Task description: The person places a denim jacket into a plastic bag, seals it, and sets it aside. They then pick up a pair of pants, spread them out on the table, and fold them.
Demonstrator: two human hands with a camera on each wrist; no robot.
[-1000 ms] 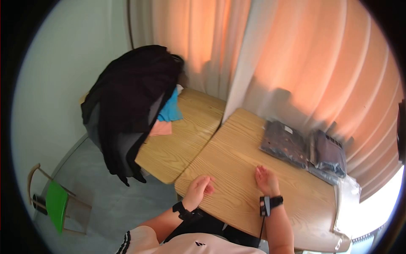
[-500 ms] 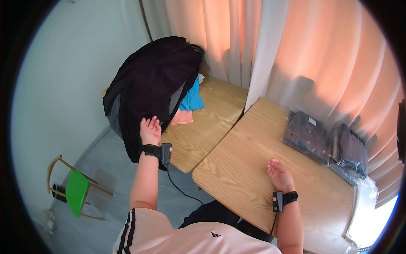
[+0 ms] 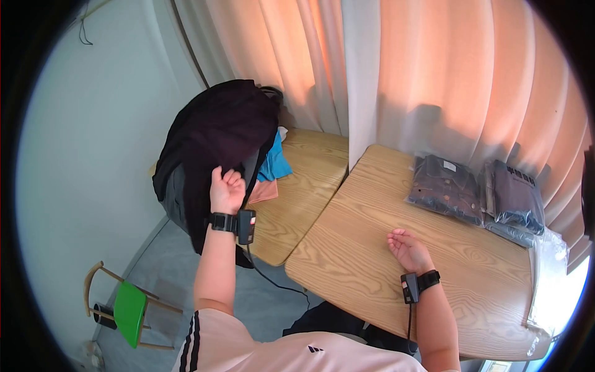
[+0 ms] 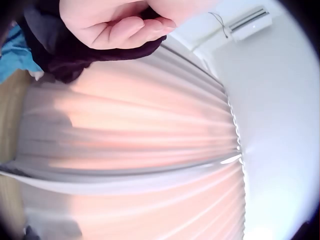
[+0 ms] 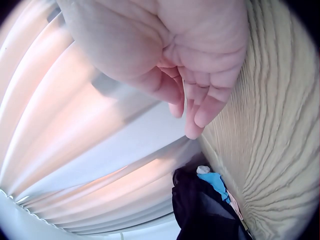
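Note:
My left hand [image 3: 227,192] is raised in front of a heap of black clothing [image 3: 217,130], palm up, fingers curled in and thumb pointing up. In the left wrist view its curled fingers [image 4: 135,32] overlap the dark cloth, and no cloth shows in its grasp. Under the heap's right side, blue cloth [image 3: 276,162] and pink cloth [image 3: 263,192] stick out. My right hand [image 3: 409,250] is over the nearer wooden table [image 3: 347,223], palm up with loosely bent fingers and nothing in it. Each wrist wears a strapped camera.
Bagged dark clothes [image 3: 446,189] and another plastic-wrapped bundle [image 3: 515,195] lie at the right table's back edge. Clear plastic [image 3: 548,266] hangs near the right edge. A green-seated chair [image 3: 130,313] stands at lower left. Curtains [image 3: 458,80] hang behind both tables.
My left hand moved up and left from the near table's edge to the black heap, then its fingers curled in. My right hand stays over the table. The head view has shifted.

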